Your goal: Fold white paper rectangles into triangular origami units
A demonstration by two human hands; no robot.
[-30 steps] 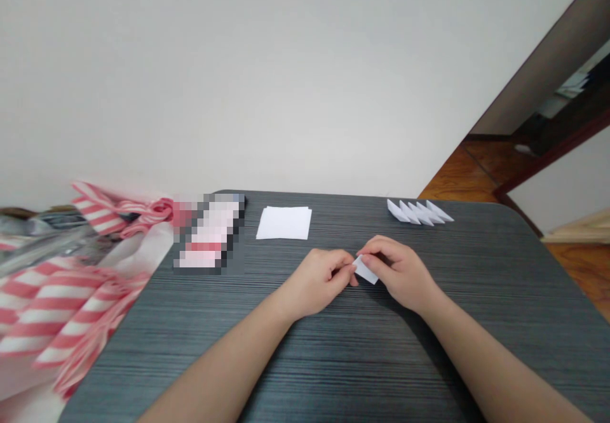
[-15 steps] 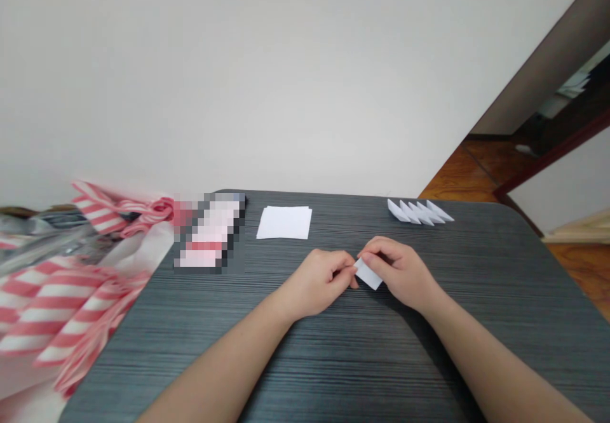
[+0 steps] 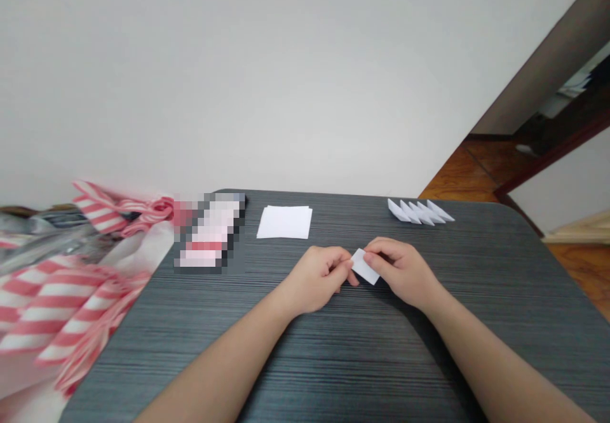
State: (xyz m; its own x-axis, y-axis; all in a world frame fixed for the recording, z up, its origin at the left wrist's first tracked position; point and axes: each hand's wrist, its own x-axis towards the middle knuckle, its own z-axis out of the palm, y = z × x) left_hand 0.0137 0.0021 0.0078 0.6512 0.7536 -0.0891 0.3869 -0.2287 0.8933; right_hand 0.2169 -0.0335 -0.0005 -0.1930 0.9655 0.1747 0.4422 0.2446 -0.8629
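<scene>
A small folded white paper piece point(image 3: 366, 267) sits between my two hands, just above the dark grey table point(image 3: 333, 359). My left hand point(image 3: 320, 278) pinches its left edge with curled fingers. My right hand point(image 3: 403, 270) grips its right side, thumb on top. Behind my hands lies a stack of white paper sheets point(image 3: 284, 222). A row of several folded white paper pieces point(image 3: 419, 211) stands at the back right of the table.
A blurred pink and white object point(image 3: 207, 232) lies at the table's back left. Red-and-white striped cloth and plastic bags point(image 3: 61, 283) pile up beside the left edge. A white wall rises behind; a wooden floor point(image 3: 476, 169) shows at right.
The paper piece has shifted slightly up and turned a little between my fingers. Both hands have stayed in nearly the same spot.
</scene>
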